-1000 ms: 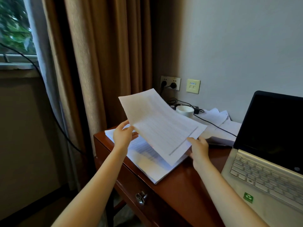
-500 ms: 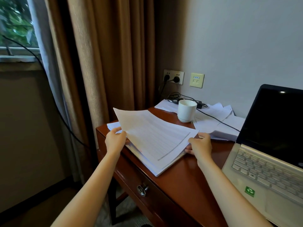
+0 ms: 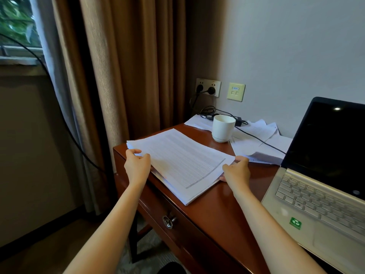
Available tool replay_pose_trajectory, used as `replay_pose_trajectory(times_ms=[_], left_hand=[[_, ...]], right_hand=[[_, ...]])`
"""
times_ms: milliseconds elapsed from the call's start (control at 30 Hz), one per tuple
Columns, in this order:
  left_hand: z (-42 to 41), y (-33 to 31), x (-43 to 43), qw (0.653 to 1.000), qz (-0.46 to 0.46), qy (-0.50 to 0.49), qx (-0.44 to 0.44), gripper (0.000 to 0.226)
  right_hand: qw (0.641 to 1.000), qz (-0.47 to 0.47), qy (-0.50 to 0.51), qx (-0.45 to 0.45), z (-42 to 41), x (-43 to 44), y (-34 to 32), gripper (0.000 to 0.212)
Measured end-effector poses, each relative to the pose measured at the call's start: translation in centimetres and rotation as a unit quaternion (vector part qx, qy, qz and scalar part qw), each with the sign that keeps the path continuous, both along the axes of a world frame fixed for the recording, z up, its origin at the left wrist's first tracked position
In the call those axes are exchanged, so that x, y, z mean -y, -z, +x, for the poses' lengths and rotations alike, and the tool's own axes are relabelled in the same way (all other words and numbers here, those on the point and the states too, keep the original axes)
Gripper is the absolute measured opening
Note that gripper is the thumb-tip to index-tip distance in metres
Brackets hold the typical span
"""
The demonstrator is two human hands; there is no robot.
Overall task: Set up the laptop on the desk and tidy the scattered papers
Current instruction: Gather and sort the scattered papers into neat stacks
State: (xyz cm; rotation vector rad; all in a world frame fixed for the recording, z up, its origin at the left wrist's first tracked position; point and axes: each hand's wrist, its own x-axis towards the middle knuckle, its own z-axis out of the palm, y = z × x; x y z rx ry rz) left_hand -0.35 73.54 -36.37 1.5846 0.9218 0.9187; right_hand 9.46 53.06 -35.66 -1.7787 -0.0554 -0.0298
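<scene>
While both hands sit at the paper stack (image 3: pixel 181 161), the left hand (image 3: pixel 137 167) has its fingers (image 3: pixel 138 153) curled over the stack's left edge, gripping it. The right hand (image 3: pixel 236 172) pinches the stack's right corner, thumb on the top sheet, other fingers (image 3: pixel 222 178) tucked at the edge below. The stack lies flat on the tabletop (image 3: pixel 217 206), between the two hands, set at an angle at the left end. Drawer knob (image 3: pixel 168 221) is below it on the front. White cup (image 3: pixel 223 128) stands upright beyond the stack, apart from it. Loose papers (image 3: pixel 256 143) are spread past the right hand by the wall, with a black cable (image 3: pixel 262 142) across them. Laptop (image 3: pixel 325 175) is open at the right, screen dark. Wall socket (image 3: pixel 208 87) is above the far corner, brown curtain (image 3: pixel 128 76) left of it.
</scene>
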Motion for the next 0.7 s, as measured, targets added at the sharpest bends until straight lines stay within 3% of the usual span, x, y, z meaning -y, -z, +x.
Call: replay_pose_trajectory(times_ms=[167, 400, 500, 700], left_hand=[[-0.1, 0.2, 0.1, 1.000, 0.010, -0.001, -0.001, 0.028], [-0.1, 0.3, -0.4, 1.000, -0.008, 0.026, -0.002, 0.028], [-0.2, 0.1, -0.2, 0.999, -0.002, 0.040, -0.010, 0.027], [-0.3, -0.8, 0.6, 0.995, 0.043, 0.053, -0.076, 0.024]], right_hand=[[1.000, -0.014, 0.006, 0.003, 0.2, -0.1, 0.4, 0.044], [0.990, -0.134, 0.018, 0.040, 0.5, 0.4, -0.1, 0.054], [0.978, -0.204, -0.012, 0.038, 0.0, 0.0, 0.2, 0.052], [0.976, -0.213, -0.005, 0.037, 0.0, 0.2, 0.2, 0.044]])
